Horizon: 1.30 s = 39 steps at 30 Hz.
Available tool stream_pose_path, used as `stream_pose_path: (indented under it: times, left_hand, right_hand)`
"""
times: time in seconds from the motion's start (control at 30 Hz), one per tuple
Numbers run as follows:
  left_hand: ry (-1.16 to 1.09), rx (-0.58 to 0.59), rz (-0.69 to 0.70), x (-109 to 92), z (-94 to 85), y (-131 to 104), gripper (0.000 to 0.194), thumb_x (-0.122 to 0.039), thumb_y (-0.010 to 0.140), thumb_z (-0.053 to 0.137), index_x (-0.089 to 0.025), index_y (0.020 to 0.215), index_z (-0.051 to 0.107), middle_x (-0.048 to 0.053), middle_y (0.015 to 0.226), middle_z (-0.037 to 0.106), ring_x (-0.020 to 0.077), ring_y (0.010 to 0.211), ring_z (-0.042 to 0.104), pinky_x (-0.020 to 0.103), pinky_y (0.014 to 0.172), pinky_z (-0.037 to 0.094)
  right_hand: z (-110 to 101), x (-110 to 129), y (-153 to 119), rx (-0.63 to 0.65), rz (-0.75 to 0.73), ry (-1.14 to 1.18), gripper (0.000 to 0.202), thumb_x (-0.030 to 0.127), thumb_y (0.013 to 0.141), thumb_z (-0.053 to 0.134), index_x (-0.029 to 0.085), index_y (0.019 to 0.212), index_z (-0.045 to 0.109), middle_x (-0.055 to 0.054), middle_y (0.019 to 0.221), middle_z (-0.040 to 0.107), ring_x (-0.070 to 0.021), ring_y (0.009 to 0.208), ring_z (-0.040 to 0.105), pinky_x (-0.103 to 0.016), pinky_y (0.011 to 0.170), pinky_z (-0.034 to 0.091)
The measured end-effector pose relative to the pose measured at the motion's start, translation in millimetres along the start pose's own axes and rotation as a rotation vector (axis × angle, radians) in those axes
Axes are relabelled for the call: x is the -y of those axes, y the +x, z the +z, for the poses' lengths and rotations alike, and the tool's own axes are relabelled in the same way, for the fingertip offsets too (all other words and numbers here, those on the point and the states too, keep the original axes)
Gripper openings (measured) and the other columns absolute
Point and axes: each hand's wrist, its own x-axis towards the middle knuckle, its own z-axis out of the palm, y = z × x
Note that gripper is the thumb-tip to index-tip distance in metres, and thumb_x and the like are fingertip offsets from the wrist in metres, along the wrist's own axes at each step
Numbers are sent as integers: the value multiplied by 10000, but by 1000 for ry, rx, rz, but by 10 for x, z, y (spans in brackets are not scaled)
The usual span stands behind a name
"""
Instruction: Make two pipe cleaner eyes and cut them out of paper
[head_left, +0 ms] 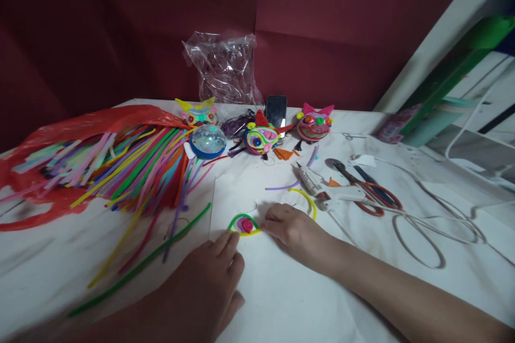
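Observation:
An eye-shaped piece made of pipe cleaners [242,225] lies on white paper [277,289], with a green upper edge, a yellow lower edge, a purple part and a deep pink round centre. At its left corner, the closed fingers of my left hand [219,268] press on it. My right hand [295,231] pinches the opposite corner between thumb and fingers. A loose green pipe cleaner [140,266] stretches to the left of my left hand. Just beyond my right hand is a curved yellow pipe cleaner [310,202].
A red plastic bag [132,118] spills many coloured pipe cleaners [132,171] on the left. Three colourful animal heads [261,139], a clear dome [207,141] and a phone [276,110] stand behind. Right: a glue gun [322,185], scissors [368,190] and a looping cable [438,206].

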Motion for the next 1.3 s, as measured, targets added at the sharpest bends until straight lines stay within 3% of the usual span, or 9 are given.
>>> stream_pose_path:
  times: [0.43,0.67,0.97,1.3]
  left_hand:
    - [-5,-47,31,28,70,11,408,-310,822,611,-80,1160,606,250,1384,478,377,1281,450,533,1038,403]
    - [-1,-27,24,9,7,-1,389,-277,825,592,-92,1166,604,236,1394,473,361,1285,450,516,1041,404]
    - [39,-68,45,30,89,10,386,-296,826,588,-85,1148,608,243,1391,473,363,1281,455,517,1050,394]
    - [33,-146,77,50,131,-12,384,-307,821,606,-86,1134,606,241,1362,507,362,1259,479,506,1034,414]
  right_hand:
    - [48,-16,0,-59,-53,-19,182,119,922,488,165,875,659,-56,784,593,-185,764,514,-288,692,399]
    - [112,25,43,-145,73,48,148,120,892,537,159,829,665,-60,758,603,-182,738,541,-280,681,440]
    - [148,92,53,-118,81,-20,168,110,896,511,151,773,618,-63,748,582,-191,721,515,-298,663,446]
    - [134,144,94,-111,187,90,142,90,825,568,148,698,589,-45,694,567,-186,708,527,-297,659,433]
